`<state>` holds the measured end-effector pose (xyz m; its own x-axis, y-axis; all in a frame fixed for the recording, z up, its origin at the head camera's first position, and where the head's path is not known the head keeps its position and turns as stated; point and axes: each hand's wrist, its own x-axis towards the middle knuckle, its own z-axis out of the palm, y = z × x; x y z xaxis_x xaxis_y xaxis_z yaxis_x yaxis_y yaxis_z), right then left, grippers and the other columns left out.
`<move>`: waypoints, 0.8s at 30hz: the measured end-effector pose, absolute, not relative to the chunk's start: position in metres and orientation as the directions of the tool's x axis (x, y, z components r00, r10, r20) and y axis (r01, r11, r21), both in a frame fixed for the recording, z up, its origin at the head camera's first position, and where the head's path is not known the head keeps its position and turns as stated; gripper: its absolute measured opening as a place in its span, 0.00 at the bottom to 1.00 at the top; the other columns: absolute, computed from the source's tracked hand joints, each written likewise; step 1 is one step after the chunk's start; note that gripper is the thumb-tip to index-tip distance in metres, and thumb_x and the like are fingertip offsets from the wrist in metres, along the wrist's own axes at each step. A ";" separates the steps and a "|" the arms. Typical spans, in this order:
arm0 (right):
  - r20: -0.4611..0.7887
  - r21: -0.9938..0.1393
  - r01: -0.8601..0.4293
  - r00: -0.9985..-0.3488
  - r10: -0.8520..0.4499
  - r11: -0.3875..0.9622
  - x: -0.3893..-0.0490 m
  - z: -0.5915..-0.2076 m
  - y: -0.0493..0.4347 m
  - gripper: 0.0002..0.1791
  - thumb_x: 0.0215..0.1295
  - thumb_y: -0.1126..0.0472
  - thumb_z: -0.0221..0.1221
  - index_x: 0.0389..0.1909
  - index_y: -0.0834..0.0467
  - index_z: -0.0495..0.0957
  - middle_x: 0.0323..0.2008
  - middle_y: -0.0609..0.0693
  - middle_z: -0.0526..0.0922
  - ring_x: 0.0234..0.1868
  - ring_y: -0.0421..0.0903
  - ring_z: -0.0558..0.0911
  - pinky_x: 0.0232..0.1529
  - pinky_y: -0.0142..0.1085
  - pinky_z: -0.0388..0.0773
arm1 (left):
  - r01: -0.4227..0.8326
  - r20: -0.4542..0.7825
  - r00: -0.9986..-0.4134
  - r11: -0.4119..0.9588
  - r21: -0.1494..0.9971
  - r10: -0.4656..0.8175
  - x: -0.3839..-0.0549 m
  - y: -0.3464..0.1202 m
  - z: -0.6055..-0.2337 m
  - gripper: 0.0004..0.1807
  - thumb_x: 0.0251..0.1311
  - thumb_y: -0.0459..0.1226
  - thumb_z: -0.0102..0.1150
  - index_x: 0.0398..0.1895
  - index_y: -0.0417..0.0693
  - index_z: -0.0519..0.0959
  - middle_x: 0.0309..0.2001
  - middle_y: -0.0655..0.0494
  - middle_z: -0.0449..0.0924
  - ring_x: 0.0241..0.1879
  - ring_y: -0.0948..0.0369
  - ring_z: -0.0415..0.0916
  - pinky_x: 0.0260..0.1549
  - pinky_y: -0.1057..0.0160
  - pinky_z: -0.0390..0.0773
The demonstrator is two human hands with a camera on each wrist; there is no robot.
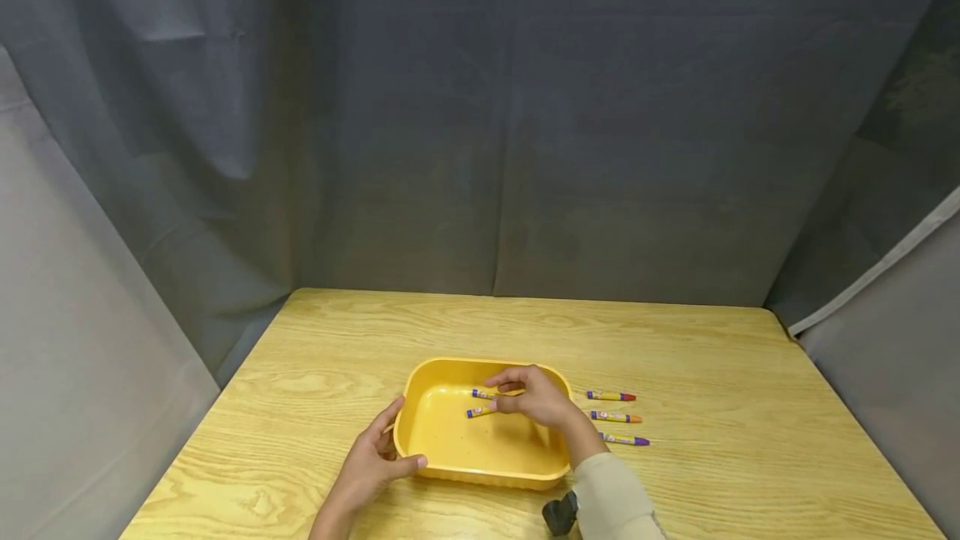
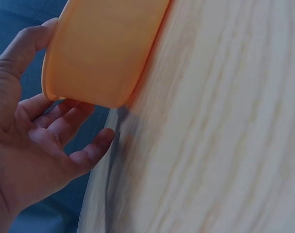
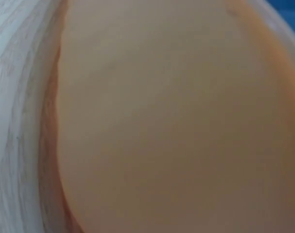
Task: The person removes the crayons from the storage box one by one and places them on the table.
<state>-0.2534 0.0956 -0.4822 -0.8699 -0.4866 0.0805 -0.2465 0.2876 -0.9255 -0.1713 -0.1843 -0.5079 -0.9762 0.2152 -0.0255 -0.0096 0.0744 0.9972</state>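
My left hand (image 1: 367,463) holds the left end of a yellow plastic tub (image 1: 487,473). In the left wrist view the thumb lies at the rim of the tub (image 2: 106,53), with fingers bent beneath it and the little finger apart. Inside the tub, my right hand (image 1: 536,398) reaches down with bent fingers and thumb over two yellow crayons with blue ends. The thumb tip meets the nearer crayon (image 1: 478,412); the farther crayon (image 1: 482,394) shows between thumb and index finger. Their other ends are hidden by the hand, and I cannot tell whether one is pinched.
Right of the tub, a red crayon (image 1: 611,396), an orange crayon (image 1: 617,417) and a purple crayon (image 1: 626,440) lie in a row on the wooden table (image 1: 735,432). Dark grey cloth (image 1: 510,148) hangs behind the table. Only the tub wall (image 3: 176,116) and table edge-on fill the right wrist view.
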 end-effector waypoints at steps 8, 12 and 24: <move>0.074 -0.930 -0.240 -0.864 -0.499 0.278 -0.260 -0.492 0.088 0.14 0.55 0.70 0.64 0.43 0.70 0.79 0.36 0.61 0.77 0.35 0.50 0.74 0.31 0.34 0.73 | 0.001 -0.020 -0.976 0.096 0.995 0.217 -0.172 -0.183 -0.508 0.54 0.44 0.34 0.73 0.72 0.44 0.49 0.66 0.36 0.56 0.53 0.43 0.70 0.47 0.53 0.73; 0.079 -0.938 -0.236 -0.860 -0.504 0.254 -0.256 -0.485 0.084 0.13 0.55 0.73 0.63 0.42 0.74 0.78 0.38 0.67 0.78 0.34 0.52 0.76 0.30 0.32 0.73 | 0.006 -0.020 -0.979 0.130 0.991 0.203 -0.171 -0.184 -0.508 0.53 0.44 0.35 0.73 0.72 0.45 0.50 0.66 0.39 0.57 0.54 0.44 0.69 0.49 0.51 0.69; 0.043 -0.949 -0.180 -0.886 -0.462 0.257 -0.255 -0.488 0.076 0.12 0.55 0.73 0.62 0.40 0.74 0.77 0.34 0.62 0.79 0.31 0.43 0.74 0.31 0.35 0.73 | 0.009 -0.015 -0.981 0.125 0.992 0.192 -0.171 -0.186 -0.510 0.54 0.43 0.36 0.73 0.72 0.47 0.50 0.66 0.41 0.58 0.54 0.46 0.69 0.50 0.50 0.68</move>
